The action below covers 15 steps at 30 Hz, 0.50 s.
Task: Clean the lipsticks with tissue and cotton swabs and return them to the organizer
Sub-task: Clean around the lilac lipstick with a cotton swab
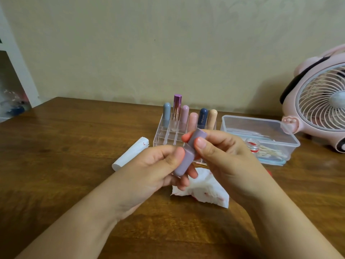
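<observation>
The wooden table (78,139) carries everything in play, and the pink desk fan (321,101) at its far right is the largest bystander; if it is running (the picture cannot show this) a draught could lift loose tissue. Just left of the fan stands a clear plastic box (261,128) holding cotton swabs (270,153) and a small red-lidded jar (252,144), close enough to the right forearm that a careless sweep might knock it. The clear organizer (164,135) sits behind the hands with six lipsticks upright in its back rows; being light, it would likely slide or tip if a tube were pushed in at an angle. A stained tissue (207,191) lies crumpled under the hands, and its red marks could smear back onto anything set on it. A rolled white tissue (130,156) lies to the left. The lilac lipstick (183,165) is held tilted above the table: the left hand (156,172) wraps thumb and fingers round its body, while the right hand (222,152) pinches its cap (198,137) at the upper end. Whether the cap is being pulled off or pressed home cannot be told. The smooth casing could slip or the cap jerk free.
</observation>
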### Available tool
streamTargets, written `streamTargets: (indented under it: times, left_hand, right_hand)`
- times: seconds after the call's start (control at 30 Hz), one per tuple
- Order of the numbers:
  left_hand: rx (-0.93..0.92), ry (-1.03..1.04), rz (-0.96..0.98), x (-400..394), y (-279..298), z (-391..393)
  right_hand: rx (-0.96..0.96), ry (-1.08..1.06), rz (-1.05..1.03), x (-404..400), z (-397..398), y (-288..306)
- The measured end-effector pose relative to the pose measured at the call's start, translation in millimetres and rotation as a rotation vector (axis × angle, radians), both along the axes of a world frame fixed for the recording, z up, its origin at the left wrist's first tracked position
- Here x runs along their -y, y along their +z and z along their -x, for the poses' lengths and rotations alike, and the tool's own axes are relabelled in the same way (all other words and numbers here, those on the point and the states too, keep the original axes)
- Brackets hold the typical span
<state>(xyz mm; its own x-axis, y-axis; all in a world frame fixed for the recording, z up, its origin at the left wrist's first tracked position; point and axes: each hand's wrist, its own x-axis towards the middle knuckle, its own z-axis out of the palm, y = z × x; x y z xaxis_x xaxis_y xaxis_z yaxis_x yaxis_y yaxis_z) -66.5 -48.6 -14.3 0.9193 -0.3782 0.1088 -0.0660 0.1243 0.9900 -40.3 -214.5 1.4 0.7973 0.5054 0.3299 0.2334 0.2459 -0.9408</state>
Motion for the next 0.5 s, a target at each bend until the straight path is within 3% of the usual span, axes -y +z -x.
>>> streamTargets:
  times: [0.13, 0.3, 0.5]
  left_hand:
    - [0.068, 0.107, -0.098, -2, -1, -4]
    - [0.056, 0.028, -0.146, -9, 4, -1]
    - [0.115, 0.271, -0.248, -12, 4, -6]
  right_hand:
    - [0.012, -0.096, 0.041, 2, -1, 0]
    - [0.006, -0.018, 0.057, -1, 0, -1]
    - [0.048, -0.142, 0.324, -1, -4, -2]
